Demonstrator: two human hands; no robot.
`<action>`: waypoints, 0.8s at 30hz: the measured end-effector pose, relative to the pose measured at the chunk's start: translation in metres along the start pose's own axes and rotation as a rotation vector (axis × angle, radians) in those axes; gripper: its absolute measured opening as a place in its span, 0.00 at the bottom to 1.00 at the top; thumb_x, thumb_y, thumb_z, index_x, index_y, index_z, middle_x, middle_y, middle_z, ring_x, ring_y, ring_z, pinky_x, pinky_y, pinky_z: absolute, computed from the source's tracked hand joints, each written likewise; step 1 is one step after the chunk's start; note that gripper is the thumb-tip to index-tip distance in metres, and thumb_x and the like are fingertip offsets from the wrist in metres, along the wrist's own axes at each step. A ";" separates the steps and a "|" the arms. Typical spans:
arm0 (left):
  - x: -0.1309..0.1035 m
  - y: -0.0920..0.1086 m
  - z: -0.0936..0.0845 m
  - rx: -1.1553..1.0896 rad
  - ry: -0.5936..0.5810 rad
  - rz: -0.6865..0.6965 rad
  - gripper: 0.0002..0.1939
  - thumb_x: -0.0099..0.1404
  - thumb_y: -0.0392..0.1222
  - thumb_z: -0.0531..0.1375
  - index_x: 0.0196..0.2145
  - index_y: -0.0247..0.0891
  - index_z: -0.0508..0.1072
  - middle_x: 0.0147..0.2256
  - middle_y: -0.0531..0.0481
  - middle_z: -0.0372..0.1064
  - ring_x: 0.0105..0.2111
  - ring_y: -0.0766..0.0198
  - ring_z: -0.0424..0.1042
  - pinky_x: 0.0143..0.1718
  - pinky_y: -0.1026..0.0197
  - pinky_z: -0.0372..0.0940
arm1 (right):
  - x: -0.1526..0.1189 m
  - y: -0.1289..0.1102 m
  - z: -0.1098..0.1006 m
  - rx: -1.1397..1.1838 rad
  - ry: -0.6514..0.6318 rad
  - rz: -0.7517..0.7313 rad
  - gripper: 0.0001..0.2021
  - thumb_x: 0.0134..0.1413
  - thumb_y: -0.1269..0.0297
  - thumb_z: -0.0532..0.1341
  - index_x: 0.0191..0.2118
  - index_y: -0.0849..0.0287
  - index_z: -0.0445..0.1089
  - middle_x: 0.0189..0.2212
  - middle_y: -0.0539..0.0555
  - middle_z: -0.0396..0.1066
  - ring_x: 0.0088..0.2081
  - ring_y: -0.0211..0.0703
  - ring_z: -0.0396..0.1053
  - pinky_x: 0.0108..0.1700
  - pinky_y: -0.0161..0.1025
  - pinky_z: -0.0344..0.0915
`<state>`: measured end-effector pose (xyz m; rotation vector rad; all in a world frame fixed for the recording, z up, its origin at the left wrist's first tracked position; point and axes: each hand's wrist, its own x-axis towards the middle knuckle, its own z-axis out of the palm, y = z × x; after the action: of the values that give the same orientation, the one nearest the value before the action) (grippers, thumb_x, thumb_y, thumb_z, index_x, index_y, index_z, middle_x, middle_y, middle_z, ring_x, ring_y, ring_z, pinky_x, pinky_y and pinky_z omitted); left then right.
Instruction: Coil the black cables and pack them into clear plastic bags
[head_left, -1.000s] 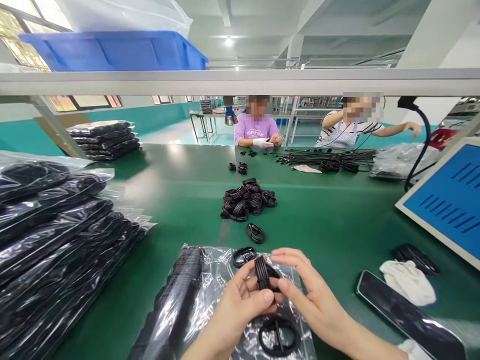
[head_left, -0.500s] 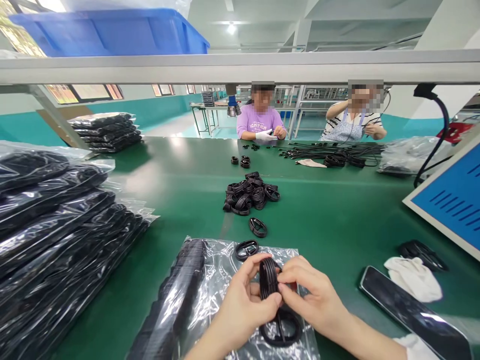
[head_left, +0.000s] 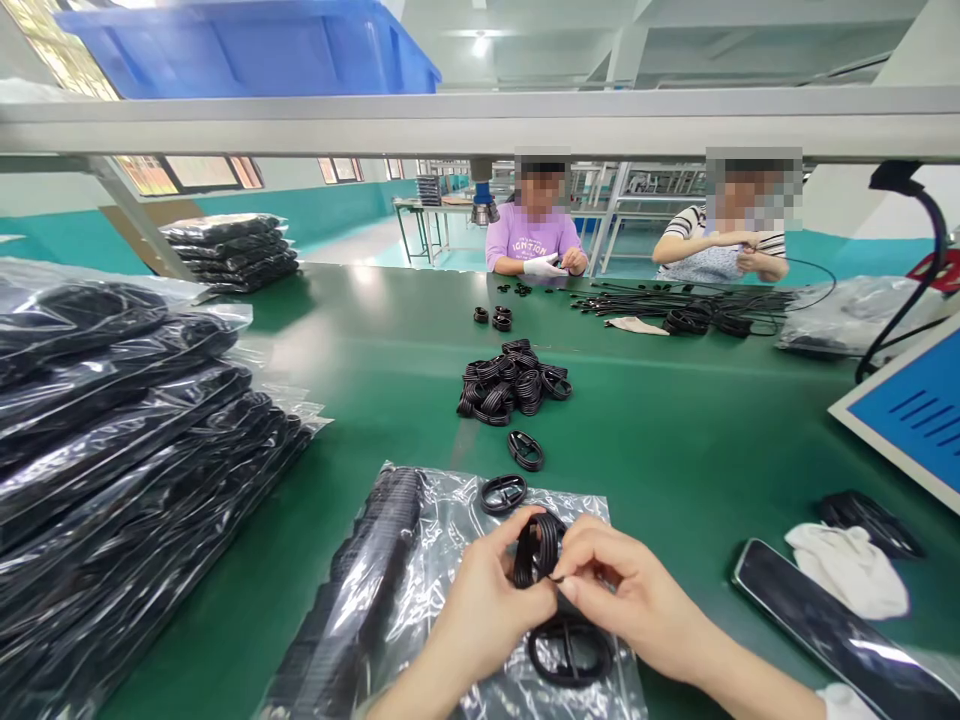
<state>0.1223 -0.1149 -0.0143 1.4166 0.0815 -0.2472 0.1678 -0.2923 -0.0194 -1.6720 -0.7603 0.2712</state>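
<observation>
My left hand grips a coiled black cable between thumb and fingers, above a clear plastic bag. Against the coil's right side, my right hand pinches a small dark end, too small to make out fully. Below my hands another coil lies on the bag, and one more coil rests at its top edge. Inside the bag's left side is a row of packed black coils. Farther off lie a single coil and a heap of coils.
Filled bags are stacked at left. At right are a phone, a white glove and a blue machine. A shelf bar crosses overhead. Two people work across the green table, near loose cables.
The held coil has turned and shows more of its opening. My right fingers have drawn slightly down its side. Across the table, the person in stripes has lowered a raised hand. The view has shifted slightly.
</observation>
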 end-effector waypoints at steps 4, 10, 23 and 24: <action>0.001 0.004 -0.001 -0.029 0.007 -0.023 0.28 0.57 0.31 0.64 0.56 0.37 0.68 0.35 0.53 0.71 0.29 0.70 0.67 0.31 0.68 0.62 | 0.001 0.001 -0.003 -0.018 0.001 0.038 0.07 0.63 0.63 0.59 0.33 0.56 0.67 0.31 0.50 0.62 0.30 0.39 0.59 0.31 0.35 0.59; 0.001 0.015 -0.004 -0.083 0.046 -0.137 0.32 0.54 0.39 0.69 0.56 0.35 0.68 0.45 0.44 0.71 0.27 0.67 0.72 0.28 0.63 0.67 | 0.003 -0.002 -0.009 0.024 -0.137 0.084 0.11 0.67 0.56 0.56 0.34 0.56 0.65 0.34 0.51 0.61 0.35 0.41 0.60 0.37 0.37 0.60; 0.003 0.013 0.001 -0.044 0.071 -0.193 0.28 0.55 0.36 0.68 0.54 0.36 0.72 0.43 0.44 0.74 0.24 0.68 0.74 0.25 0.67 0.68 | -0.007 0.008 0.000 -0.746 0.301 -0.581 0.09 0.59 0.79 0.59 0.33 0.56 0.64 0.25 0.49 0.64 0.23 0.36 0.61 0.25 0.35 0.58; 0.002 0.014 0.001 -0.045 0.063 -0.206 0.27 0.55 0.36 0.68 0.53 0.36 0.72 0.46 0.43 0.74 0.25 0.68 0.74 0.24 0.67 0.69 | -0.007 0.008 0.001 -0.789 0.320 -0.611 0.10 0.58 0.79 0.60 0.33 0.56 0.65 0.24 0.49 0.65 0.23 0.36 0.61 0.25 0.35 0.59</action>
<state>0.1276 -0.1144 -0.0009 1.3716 0.2842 -0.3683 0.1647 -0.2967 -0.0289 -2.0184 -1.1679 -0.8029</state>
